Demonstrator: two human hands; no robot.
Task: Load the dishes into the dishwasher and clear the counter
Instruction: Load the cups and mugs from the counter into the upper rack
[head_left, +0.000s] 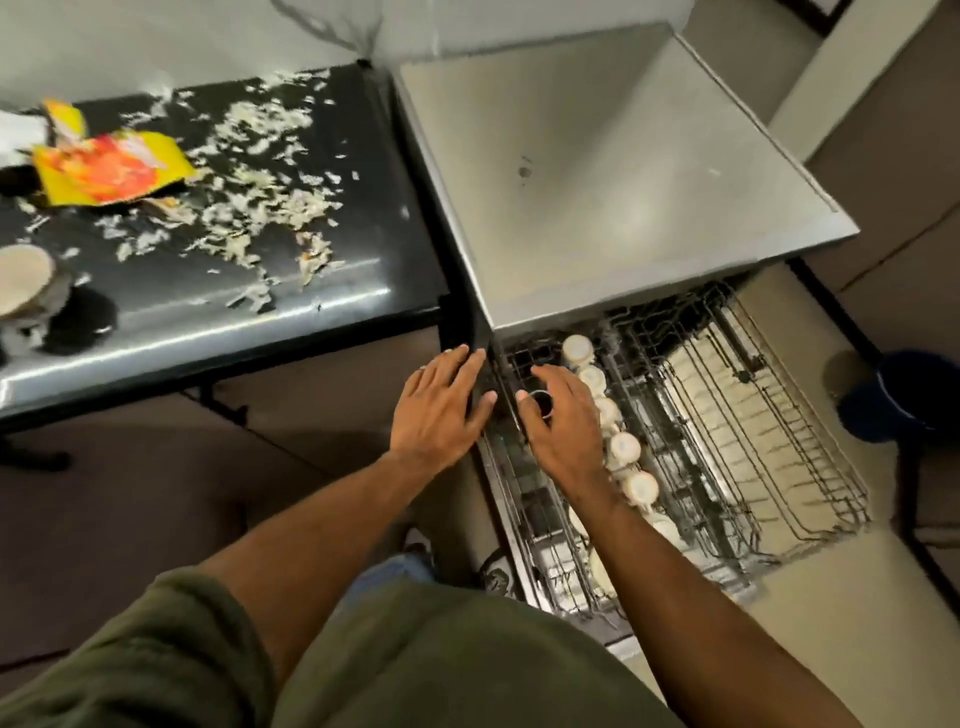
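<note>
Item: dark cup (540, 402), metal rim, held in right hand (563, 421), fingers curled round it, over rear-left corner of upper rack (727, 415).
L hand (441, 408): flat, fingers straight, pressed on dishwasher (597, 171) left edge; holds nothing.
Row of pale cups (623, 447) inverted just beside.
Handling: invert, seat btwn tines, clear of neighbours; brace w/ L.
Outstanding: counter (208, 322) w/ scraps, wrapper (104, 171).

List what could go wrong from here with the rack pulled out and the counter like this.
1. The right hand holds a small dark cup over the rack; it could tip between the wires.
2. It works close to the row of white cups and could knock one.
3. Scraps on the counter could get swept onto the floor.
</note>
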